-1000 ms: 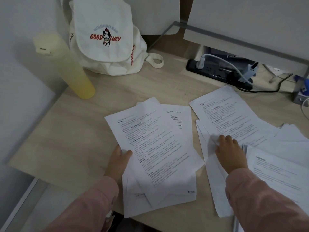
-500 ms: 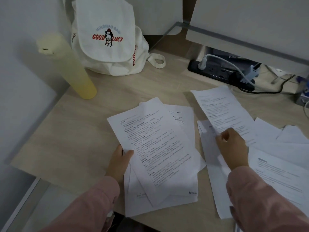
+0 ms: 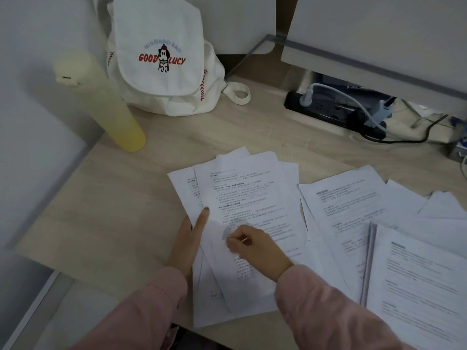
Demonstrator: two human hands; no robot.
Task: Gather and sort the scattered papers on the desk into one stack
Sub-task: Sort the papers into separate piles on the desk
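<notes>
At the back of the counter (image 3: 121,198), a yellow bottle (image 3: 101,104) and a white backpack (image 3: 164,59) stand on the left and a black power strip (image 3: 323,109) lies on the right, all apart from your sheets. Your left grip (image 3: 187,238) holds the gathered stack (image 3: 252,193) by its left edge, thumb on top. Your right grip (image 3: 255,248) rests curled on the top sheet, blur hiding any pinch, and the loose papers (image 3: 353,205) lie just to its right.

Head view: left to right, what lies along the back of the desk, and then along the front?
Back: yellow bottle → white bag → black power strip. Front: left hand → right hand → scattered papers. Both hands hold the gathered stack, so I leave it out.
</notes>
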